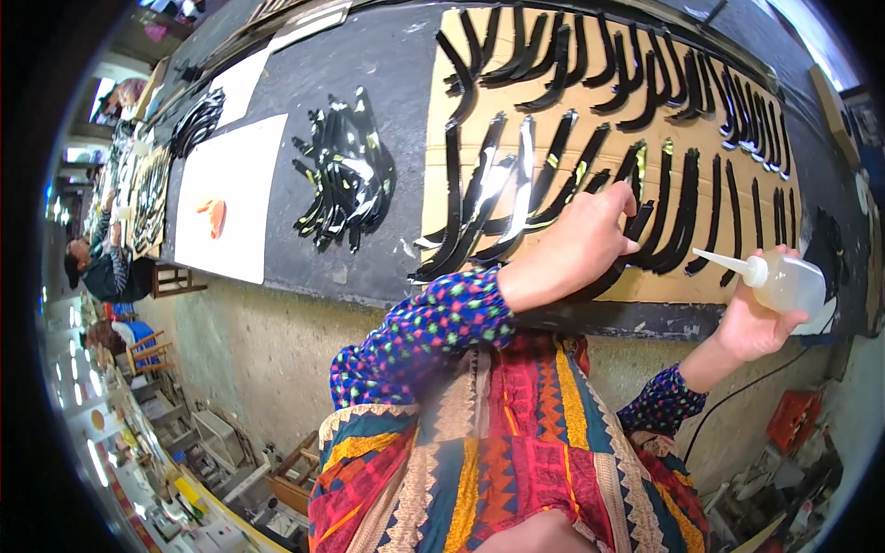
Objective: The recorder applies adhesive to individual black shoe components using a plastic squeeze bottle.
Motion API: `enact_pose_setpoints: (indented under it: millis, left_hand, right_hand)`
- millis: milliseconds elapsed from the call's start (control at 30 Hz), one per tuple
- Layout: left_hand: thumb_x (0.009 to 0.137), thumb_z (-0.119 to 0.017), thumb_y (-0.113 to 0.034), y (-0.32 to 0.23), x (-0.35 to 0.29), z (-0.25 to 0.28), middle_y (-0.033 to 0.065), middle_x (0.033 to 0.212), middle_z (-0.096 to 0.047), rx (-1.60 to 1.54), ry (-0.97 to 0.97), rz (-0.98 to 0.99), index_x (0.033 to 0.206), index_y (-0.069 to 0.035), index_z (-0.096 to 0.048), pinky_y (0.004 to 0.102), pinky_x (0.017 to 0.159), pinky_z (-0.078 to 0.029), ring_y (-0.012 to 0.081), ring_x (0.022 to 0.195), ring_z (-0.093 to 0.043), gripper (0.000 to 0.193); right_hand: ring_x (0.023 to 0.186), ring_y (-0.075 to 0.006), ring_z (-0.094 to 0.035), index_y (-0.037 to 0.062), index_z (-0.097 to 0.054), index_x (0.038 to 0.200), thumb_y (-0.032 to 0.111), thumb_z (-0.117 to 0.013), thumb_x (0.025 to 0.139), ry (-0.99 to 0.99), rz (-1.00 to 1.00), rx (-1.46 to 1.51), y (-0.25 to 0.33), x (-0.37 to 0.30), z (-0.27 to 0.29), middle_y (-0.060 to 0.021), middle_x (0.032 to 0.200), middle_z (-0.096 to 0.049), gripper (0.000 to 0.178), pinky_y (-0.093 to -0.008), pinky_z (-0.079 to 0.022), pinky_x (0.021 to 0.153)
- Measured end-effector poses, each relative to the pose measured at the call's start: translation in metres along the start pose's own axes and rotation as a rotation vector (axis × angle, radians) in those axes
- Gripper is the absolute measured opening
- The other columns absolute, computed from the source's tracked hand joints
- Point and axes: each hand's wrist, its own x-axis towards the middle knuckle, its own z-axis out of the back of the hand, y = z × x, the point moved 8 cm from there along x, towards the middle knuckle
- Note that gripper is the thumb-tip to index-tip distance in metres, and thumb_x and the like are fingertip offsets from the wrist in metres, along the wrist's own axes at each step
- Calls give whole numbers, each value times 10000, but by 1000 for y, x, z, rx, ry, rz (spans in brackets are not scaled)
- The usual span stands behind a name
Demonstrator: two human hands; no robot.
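One black strip in the pinch of left fingers, a translucent bottle within curled right fingers

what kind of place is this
Probably a workshop or factory floor: rows of curved black strips lie on a cardboard sheet, the right hand holds a nozzle bottle, and another person is at the far left.

Squeeze bottle: translucent, pale, held tilted in the right hand, its long tapered nozzle pointing left. Black strips: slender, glossy, mostly curved at their lower ends, arrayed in two main rows upon tan cardboard, some overlapping.
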Motion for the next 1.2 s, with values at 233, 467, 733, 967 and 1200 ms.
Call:
enact_pose_setpoints:
  millis: [233,467,733,967,1200]
  left_hand:
    - [750,-636,-24,-5,13,-26,71,589,-553,-242,114,126,903,27,-464,263,457,-412,109,478,-529,236]
    - [744,-627,9,26,48,-33,79,603,-533,-108,-120,42,916,12,-405,247,461,-431,131,505,-556,280]
    - [674,-685,-39,42,49,-36,165,600,-551,155,-276,-104,881,4,-411,373,553,-441,322,605,-581,345]
    - [702,-648,-77,30,14,-2,211,695,-544,96,-327,-160,849,-1,-451,439,609,-422,392,707,-551,258]
    - [761,-634,-144,51,-96,150,139,689,-548,428,-835,-55,906,3,-545,333,583,-457,260,622,-562,225]
  right_hand:
    - [1154,-288,-373,23,-355,1234,326,-666,750,25,30,116,22,-6,20,-140,1223,-383,651,-494,-306,976]
    - [1173,-288,-365,18,-339,1248,328,-635,777,6,51,107,29,-13,39,-147,1235,-386,637,-500,-293,986]
    - [1169,-293,-367,27,-345,1249,321,-632,781,46,-29,166,12,-13,39,-152,1235,-388,623,-500,-287,996]
    - [1169,-299,-363,22,-374,1231,244,-699,724,36,-113,186,-14,-7,30,-161,1211,-407,642,-503,-289,1000]
    - [1166,-307,-370,20,-363,1237,282,-695,724,46,-126,40,-26,1,14,-166,1215,-403,665,-483,-311,996]
